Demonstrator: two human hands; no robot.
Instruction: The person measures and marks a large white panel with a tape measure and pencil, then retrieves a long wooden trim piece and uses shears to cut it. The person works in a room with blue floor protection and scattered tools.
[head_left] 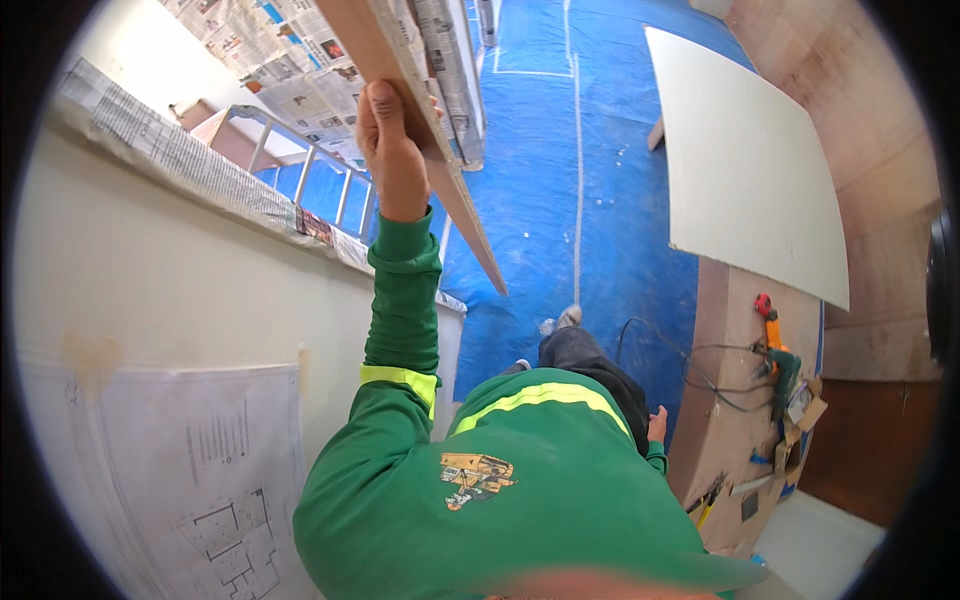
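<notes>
My left hand (393, 150) is raised and closed around a long wooden board (455, 200). Its thumb lies on the board's brown face, and the fingers wrap to the far edge, partly hidden. The board slants from the top of the view down to a pointed-looking end above the blue floor sheet. Down by my right hip hangs my right hand (657, 424), mostly hidden by my body. The fingers that show look loose and apart, with nothing seen in them.
Blue sheeting (530, 190) covers the floor. A large white panel (750, 160) lies at the right, above a wooden bench (720, 350) with an orange and green power tool (780, 360) and its cord. A metal ladder (310, 170) and newspaper-covered surfaces (300, 80) stand left.
</notes>
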